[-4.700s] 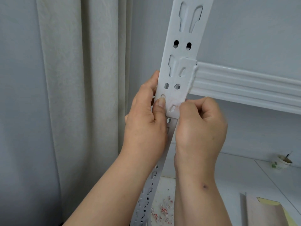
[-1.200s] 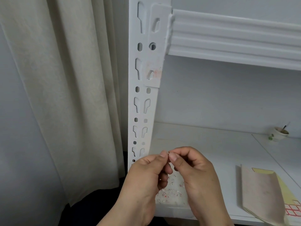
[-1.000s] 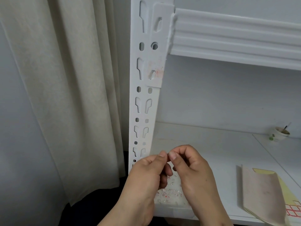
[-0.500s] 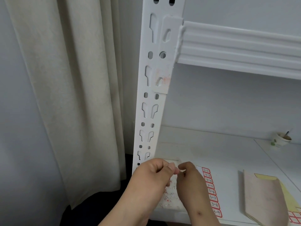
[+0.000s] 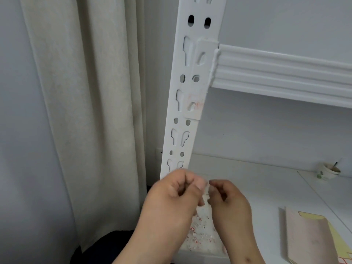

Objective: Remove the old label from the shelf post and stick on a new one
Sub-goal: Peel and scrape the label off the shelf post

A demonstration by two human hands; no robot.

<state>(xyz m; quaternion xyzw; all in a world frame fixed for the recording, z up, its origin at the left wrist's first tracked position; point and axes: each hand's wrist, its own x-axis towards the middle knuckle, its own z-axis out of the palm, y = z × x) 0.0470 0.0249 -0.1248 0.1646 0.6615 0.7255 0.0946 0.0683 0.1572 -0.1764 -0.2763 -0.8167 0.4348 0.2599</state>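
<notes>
While both hands meet low, residue (image 5: 196, 101) marks the post (image 5: 187, 82)
Left hand (image 5: 177, 195) and right hand (image 5: 226, 199) pinch something unseen; likely a flimsy label, best held by its edge

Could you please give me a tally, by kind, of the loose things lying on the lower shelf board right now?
Paper cup with something sticking out of it, far right: 1
Brown envelope with yellow paper showing, near right: 1
Patch of scraped label scraps below the hands, counted as one: 1
Total: 3
</notes>
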